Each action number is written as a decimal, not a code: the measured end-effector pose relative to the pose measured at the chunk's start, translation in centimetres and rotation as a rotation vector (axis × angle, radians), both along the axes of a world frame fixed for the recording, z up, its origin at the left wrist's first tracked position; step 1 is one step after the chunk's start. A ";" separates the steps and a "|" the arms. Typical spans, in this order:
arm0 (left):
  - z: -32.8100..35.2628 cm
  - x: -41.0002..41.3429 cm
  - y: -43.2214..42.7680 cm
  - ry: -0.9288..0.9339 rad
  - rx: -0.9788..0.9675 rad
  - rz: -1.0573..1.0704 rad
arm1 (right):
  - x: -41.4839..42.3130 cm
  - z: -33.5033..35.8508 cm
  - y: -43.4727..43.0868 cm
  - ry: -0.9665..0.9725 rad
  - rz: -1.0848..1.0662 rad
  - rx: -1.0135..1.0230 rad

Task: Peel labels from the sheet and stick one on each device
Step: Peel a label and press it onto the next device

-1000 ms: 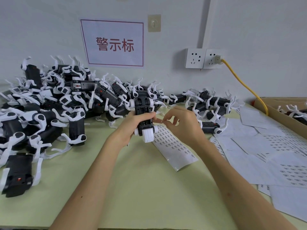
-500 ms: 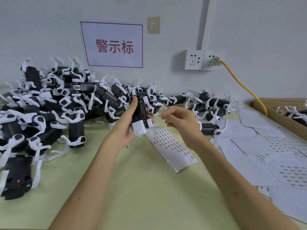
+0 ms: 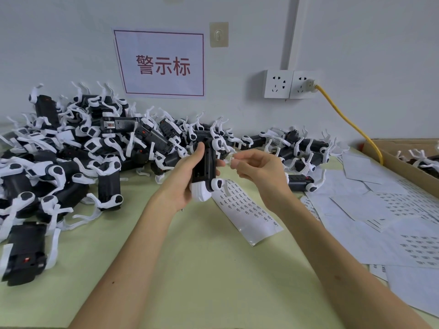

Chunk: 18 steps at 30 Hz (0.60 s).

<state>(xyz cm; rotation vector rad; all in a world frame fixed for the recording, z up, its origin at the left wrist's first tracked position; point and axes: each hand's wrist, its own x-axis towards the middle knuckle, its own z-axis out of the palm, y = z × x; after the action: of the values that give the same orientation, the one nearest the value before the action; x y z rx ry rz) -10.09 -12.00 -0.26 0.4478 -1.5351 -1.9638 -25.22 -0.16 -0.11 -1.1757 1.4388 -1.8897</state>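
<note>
The person's left hand (image 3: 184,179) was wrapped round a black plastic device with white folded arms and a white end cap (image 3: 204,170). The thumb lay up along its left side and the fingers curled round behind, holding it upright above the pale green table (image 3: 213,269). Just to its right, the right hand (image 3: 260,174) pinched a tiny white label (image 3: 231,159) between thumb and forefinger, its other fingers loosely curled. The label was close beside the device's right edge, though whether it touched could not be told. Under the hands a long white label sheet printed with rows of small dark labels (image 3: 249,212) lay flat on the table, running diagonally. A heap of black-and-white devices (image 3: 71,150) was piled along the wall at the left, with a smaller cluster (image 3: 301,148) behind the right hand. At the far right an open brown cardboard box (image 3: 394,165) held a few more such devices (image 3: 425,161), only partly in view. Between the box and the hands, loose white sheets (image 3: 380,210) overlapped on the table, some printed with rows, some bare.
</note>
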 end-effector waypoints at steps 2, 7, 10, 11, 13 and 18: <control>0.0 0.0 0.0 0.007 0.039 -0.033 | 0.1 0.0 0.1 0.042 -0.002 0.032; 0.1 0.0 0.0 0.029 0.051 -0.058 | 0.2 0.0 0.1 0.088 0.007 0.086; 0.0 -0.3 0.1 0.015 0.052 -0.071 | 0.1 -0.1 0.2 0.004 0.071 0.055; 0.0 -0.3 0.1 0.007 0.054 -0.070 | 0.1 -0.1 0.2 -0.021 0.093 0.044; -0.1 -0.4 0.1 -0.001 0.068 -0.063 | 0.2 -0.1 0.1 -0.049 0.109 0.036; -0.2 -0.5 0.2 0.008 0.093 -0.047 | 0.2 -0.1 0.1 -0.053 0.086 0.071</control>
<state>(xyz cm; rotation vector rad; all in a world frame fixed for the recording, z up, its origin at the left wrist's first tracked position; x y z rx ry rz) -10.61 -11.80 -0.41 0.4454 -1.4662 -2.0764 -24.98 -0.10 -0.17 -1.1280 1.3925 -1.7840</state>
